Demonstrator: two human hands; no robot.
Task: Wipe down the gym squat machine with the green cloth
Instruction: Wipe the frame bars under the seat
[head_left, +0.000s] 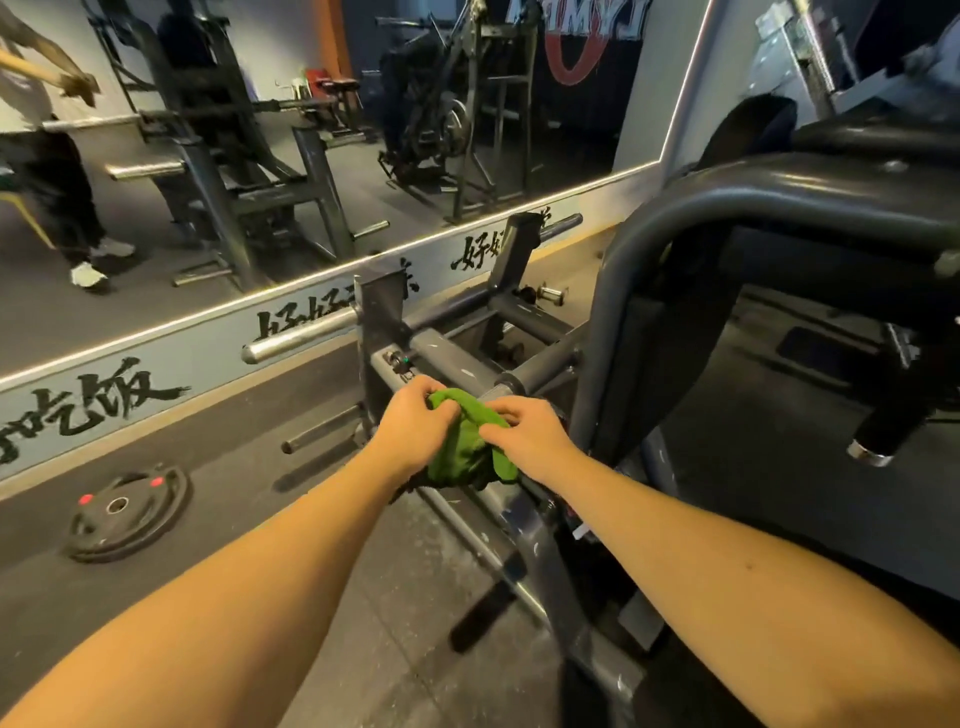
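Green cloth sits bunched between both hands, draped on a sloping grey bar low on the squat machine, just below the bar's capped end. From my end I see the left hand with its fingers curled into the cloth's upper fold. The right hand pinches the fabric from the other side with bent fingers (so both are holding it, neither lies flat on the metal). The two hands are just beside each other, with only a ridge of cloth between them. The machine's thick curved tube arches above and to the right of them. A chrome peg juts out left of the frame. A black weight plate with red spots lies flat on the dark floor, well apart to the left, beneath a wall mirror and a strip of brushed black lettering.
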